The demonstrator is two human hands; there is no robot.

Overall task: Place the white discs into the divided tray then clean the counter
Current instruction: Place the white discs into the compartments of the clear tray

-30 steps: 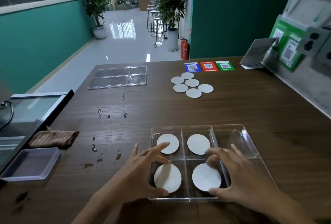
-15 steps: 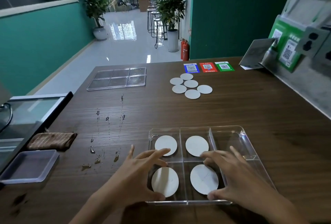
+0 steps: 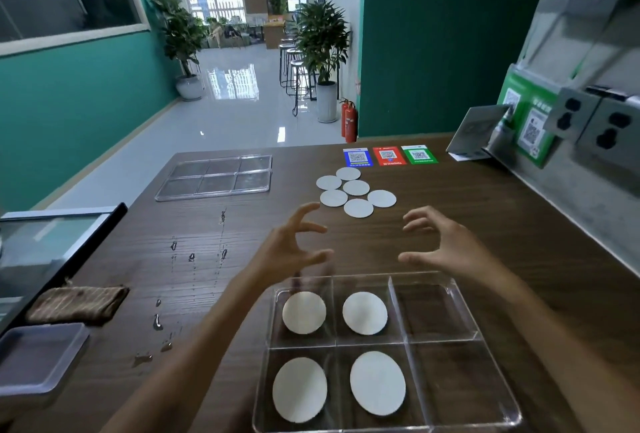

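Brown wood counter (image 3: pixel 485 224) is filling most of the head view, with bare room along its right side. Both hands are hanging apart in the middle, holding nothing: left hand (image 3: pixel 287 252) and right hand (image 3: pixel 446 245), fingers spread and bent. Below them the divided tray (image 3: pixel 446 311) is holding four white discs (image 3: pixel 364 312); its right boxes are bare. Six loose discs (image 3: pixel 358 208) are sitting above. Water drops (image 3: pixel 157 321) are lying at left.
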